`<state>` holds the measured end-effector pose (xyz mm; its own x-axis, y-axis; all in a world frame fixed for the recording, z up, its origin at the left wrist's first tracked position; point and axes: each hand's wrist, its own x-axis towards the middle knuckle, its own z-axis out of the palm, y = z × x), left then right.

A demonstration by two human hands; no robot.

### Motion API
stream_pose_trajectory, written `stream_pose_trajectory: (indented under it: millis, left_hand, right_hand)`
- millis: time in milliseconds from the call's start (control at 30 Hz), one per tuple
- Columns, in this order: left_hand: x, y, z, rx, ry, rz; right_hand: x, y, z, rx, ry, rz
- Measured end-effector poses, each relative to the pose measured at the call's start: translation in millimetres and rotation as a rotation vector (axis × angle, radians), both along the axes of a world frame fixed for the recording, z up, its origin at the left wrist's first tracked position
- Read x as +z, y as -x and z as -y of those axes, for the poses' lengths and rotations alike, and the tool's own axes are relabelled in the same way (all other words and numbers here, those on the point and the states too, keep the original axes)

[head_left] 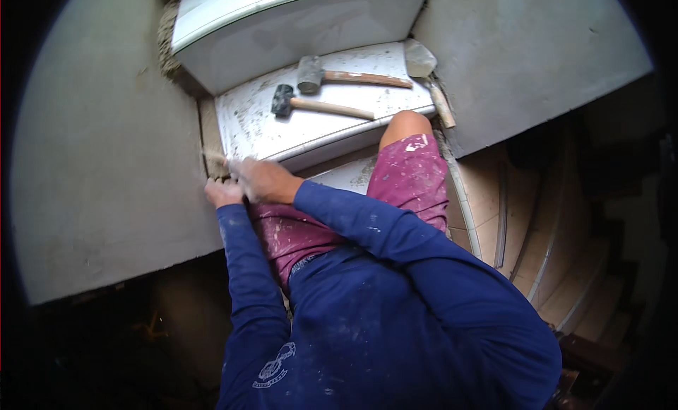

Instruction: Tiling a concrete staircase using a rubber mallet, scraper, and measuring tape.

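Note:
My right hand (267, 181) is closed and smeared by motion, beside the left end of the white stair tread (247, 124). A thin, pale, blurred thing (214, 156) juts from its front toward the wall; its kind cannot be made out. Just below and left, my left hand (224, 192) is closed low against the grey wall, at the gap by the step. What its fingers grip, if anything, is hidden. Two mallets lie apart from my hands on the tread: one with a black head (282, 100), one with a larger grey head (309, 74). Both have wooden handles.
A trowel (443, 106) with a wooden handle rests at the tread's right end. Grey walls (106, 170) flank the steps, and a higher white step (304, 36) rises ahead. Tan winding stairs (522, 219) descend at right. Rough mortar (168, 39) lines the upper left edge.

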<state>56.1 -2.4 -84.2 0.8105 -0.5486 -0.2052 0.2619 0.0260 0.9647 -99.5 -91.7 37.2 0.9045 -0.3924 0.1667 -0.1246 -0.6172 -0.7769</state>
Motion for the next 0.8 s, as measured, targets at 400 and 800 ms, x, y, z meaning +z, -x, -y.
stream_pose_trajectory:
  millis: [400, 800]
  left_hand:
    - [136.8, 163.5, 54.7, -0.443, 0.298, -0.58]
    - [125.7, 172.4, 38.3, -0.344, -0.015, -0.376]
  right_hand:
    - [31.5, 137.2, 16.2, -0.283, -0.008, 0.303]
    - [-38.8, 312.8, 231.1, -1.058, 0.444, -0.535]
